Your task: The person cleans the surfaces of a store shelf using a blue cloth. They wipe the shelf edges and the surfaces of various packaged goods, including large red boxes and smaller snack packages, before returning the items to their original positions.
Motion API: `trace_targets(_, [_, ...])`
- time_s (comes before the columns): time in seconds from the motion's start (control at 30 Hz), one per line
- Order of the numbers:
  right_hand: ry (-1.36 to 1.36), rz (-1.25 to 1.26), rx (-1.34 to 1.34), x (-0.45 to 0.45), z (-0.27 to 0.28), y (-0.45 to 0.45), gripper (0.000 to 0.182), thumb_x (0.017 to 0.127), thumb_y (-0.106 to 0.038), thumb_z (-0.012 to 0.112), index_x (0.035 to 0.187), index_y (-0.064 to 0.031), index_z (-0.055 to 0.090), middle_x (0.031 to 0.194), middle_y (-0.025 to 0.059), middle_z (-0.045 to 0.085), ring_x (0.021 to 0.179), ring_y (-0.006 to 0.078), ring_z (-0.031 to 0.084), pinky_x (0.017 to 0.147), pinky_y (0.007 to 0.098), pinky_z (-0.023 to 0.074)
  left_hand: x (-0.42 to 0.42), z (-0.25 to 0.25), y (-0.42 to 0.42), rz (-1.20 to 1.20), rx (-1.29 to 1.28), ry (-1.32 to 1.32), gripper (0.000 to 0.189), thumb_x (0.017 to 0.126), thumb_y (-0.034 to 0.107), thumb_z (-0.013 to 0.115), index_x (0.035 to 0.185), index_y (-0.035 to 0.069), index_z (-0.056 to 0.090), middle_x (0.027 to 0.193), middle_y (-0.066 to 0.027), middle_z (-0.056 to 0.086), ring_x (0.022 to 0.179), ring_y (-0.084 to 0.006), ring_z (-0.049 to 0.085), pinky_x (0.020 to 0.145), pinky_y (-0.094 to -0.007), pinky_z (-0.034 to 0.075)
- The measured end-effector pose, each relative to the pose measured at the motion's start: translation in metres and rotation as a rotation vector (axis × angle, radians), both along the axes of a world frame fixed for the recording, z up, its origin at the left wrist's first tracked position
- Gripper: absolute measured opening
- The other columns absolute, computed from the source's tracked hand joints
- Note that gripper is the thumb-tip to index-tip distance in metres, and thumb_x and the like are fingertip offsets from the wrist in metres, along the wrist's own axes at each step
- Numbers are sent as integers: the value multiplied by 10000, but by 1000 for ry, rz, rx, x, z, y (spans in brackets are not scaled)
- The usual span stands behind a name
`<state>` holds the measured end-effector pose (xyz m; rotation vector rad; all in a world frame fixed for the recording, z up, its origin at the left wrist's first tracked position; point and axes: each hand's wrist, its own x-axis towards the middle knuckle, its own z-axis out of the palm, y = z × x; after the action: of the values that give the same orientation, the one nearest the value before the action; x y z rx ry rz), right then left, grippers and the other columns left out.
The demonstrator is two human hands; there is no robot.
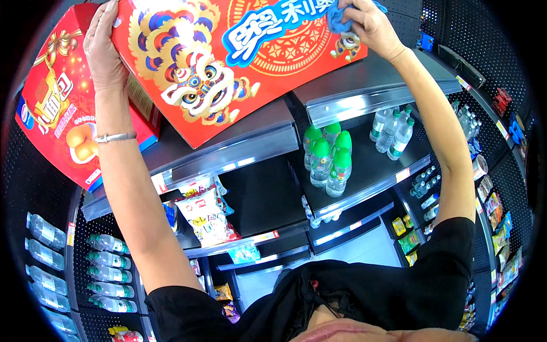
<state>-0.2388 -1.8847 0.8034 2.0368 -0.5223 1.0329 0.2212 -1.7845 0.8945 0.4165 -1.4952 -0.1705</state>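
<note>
A large red gift box (188,102) with a lion-dance print and a blue-and-white brand name lies tilted at the top of the view, over a dark upper shelf. My left hand (104,51) lies along the box's left edge, its fingers pointing up and the thumb side against the box. My right hand (372,25) presses a bunched blue cloth (339,19) on the box face near its right end. Left of my left forearm stands a second red box (64,98) with a gold bow and bread pictured on it. The far edge of the lion-print box is cut off.
Below the upper shelf edge (363,107) stand green-capped water bottles (320,162) and smaller clear bottles (400,139). White snack bags (207,218) sit on the shelf at centre left. Bottles (111,273) line the lower left; bagged snacks (410,243) hang or stand on shelving at right.
</note>
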Motion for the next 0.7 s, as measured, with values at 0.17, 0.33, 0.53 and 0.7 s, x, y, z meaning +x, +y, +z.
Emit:
trace_targets(0.17, [-279,127,99,31,-10,21,178,742,51,665,890,-38,622,1029,140,584,1031,354,592,899,422,488,-5,-3,-7,58,-2,23,354,1017,290,572,1185,-4,675,1134,-95,730,1009,-142,715,885,-269,578])
trace_targets(0.33, [-208,199,-3,95,-23,41,222,751,16,707,947,-79,668,1089,103,605,1048,334,606,920,428,505,2,4,5,79,-15,32,338,1002,284,601,1174,5,684,1132,-102,732,998,-142,719,874,-266,582])
trace_targets(0.53, [-137,327,-162,162,-16,54,227,759,-5,737,962,-92,685,1125,97,617,1060,297,619,917,400,529,-1,1,6,-26,-25,53,340,1009,284,588,1160,-3,689,1064,-86,734,997,-156,708,887,-278,570])
trace_targets(0.7, [-28,430,-179,213,-2,74,254,778,-48,724,1022,-98,676,1237,68,611,1116,291,599,942,396,527,-4,-2,4,98,-93,-36,361,1064,289,471,1180,30,695,1059,-89,752,926,-141,720,848,-278,579])
